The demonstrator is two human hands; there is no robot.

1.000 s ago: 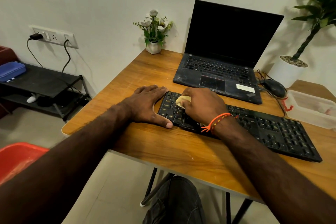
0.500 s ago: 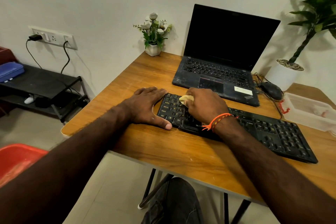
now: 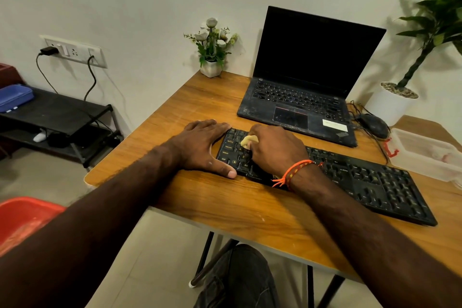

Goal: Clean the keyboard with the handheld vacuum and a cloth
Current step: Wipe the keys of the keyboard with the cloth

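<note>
The right hand [image 3: 275, 151], fingers curled round a small pale yellow cloth [image 3: 248, 141], wipes the long black plastic keyboard's [image 3: 370, 180] left end on the wooden table [image 3: 225, 197], braced by the flat, open-fingered left hand [image 3: 202, 146]; most keys seemingly remain, no vacuum visible

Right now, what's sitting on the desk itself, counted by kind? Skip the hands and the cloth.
Keyboard: 1
Laptop: 1
Mouse: 1
Flower pot: 1
Plastic tub: 1
Total: 5
</note>
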